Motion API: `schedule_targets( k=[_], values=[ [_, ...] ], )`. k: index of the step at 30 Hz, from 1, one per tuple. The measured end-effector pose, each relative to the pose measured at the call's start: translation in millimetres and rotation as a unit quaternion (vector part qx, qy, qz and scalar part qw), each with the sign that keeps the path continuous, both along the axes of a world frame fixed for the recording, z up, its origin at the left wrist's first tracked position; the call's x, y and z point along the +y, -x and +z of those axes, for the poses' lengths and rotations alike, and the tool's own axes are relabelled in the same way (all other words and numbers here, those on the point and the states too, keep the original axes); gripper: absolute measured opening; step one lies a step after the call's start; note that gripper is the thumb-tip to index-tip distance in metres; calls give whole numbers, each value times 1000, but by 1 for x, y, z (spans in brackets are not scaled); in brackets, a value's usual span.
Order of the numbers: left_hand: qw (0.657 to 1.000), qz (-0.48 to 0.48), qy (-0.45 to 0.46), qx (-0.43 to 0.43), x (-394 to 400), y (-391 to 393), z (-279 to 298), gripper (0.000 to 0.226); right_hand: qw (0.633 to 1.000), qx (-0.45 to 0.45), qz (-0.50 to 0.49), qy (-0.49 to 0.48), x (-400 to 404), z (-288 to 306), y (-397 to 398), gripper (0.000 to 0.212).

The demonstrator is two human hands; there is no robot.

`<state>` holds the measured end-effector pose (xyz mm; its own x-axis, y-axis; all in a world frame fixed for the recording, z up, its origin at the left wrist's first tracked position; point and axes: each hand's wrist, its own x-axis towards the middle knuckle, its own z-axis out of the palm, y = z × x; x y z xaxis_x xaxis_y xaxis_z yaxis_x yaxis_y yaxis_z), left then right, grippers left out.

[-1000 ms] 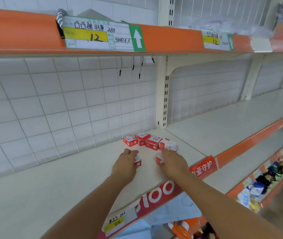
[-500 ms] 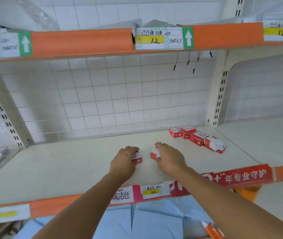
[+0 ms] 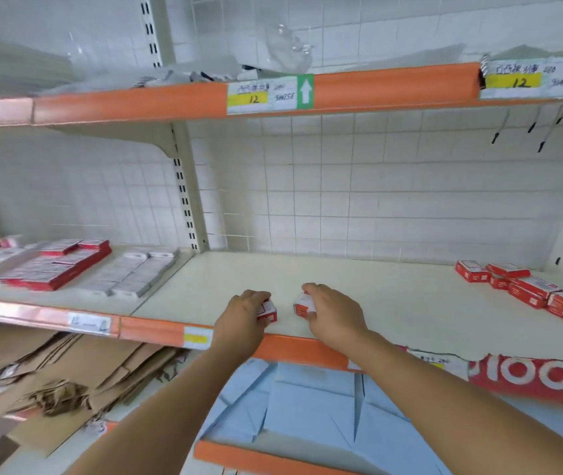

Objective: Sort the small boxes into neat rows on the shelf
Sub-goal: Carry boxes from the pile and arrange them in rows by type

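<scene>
Nearest, below the grips: pale blue flattened cardboard sheets (image 3: 307, 406) lay on the lower shelf under both forearms; brown flattened cartons (image 3: 67, 378) lay to their left.
Front edge: the orange shelf lip (image 3: 300, 349) ran just under both wrists.
Left hand (image 3: 244, 315): fingers curled over a small red-and-white cardboard box (image 3: 268, 310), gripping it on the cream shelf board (image 3: 376, 286), close to the lip.
Right hand (image 3: 333, 311): fingers and thumb curled round a second small red-and-white box (image 3: 304, 305), just right of the first, a narrow gap between them.
Open room: bare board stretched behind and to both sides of the grips, back to the white grid-wire panel (image 3: 376, 200).
Far right of the grips: a loose cluster of red-and-white boxes (image 3: 526, 286), well apart, some overlapping.
Far left: flat red-and-white packs (image 3: 54, 265) on the neighbouring bay, blurred.
</scene>
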<state>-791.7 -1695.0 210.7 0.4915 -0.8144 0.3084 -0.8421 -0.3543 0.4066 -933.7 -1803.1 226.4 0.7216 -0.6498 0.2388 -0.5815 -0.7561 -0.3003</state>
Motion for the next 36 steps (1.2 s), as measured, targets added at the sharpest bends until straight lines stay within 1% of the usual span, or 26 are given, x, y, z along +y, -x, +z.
schedule_targets(
  k=[9, 16, 20, 24, 27, 31, 36],
  values=[
    [998, 66, -10, -3, 129, -83, -2, 47, 997, 14, 78, -1, 101, -5, -103, 50],
    [991, 134, -2, -5, 202, -134, -6, 46, 990, 11, 142, 7, 161, -9, -173, 48],
    [987, 162, -1, -9, 225, -165, -6, 45, 984, 8, 180, 7, 180, -9, -217, 42],
    [980, 198, 1, -9, 239, -201, -5, 46, 976, -4, 217, 7, 187, -7, -264, 42],
    [975, 222, 4, -2, 246, -226, -3, 47, 972, -14, 234, 17, 191, -2, -300, 45],
    [969, 244, 19, -15, 254, -259, 2, 46, 965, -21, 261, 17, 197, 6, -344, 51],
    [961, 275, 21, -32, 272, -296, 4, 46, 954, -29, 298, 11, 213, 6, -391, 52]
  ],
)
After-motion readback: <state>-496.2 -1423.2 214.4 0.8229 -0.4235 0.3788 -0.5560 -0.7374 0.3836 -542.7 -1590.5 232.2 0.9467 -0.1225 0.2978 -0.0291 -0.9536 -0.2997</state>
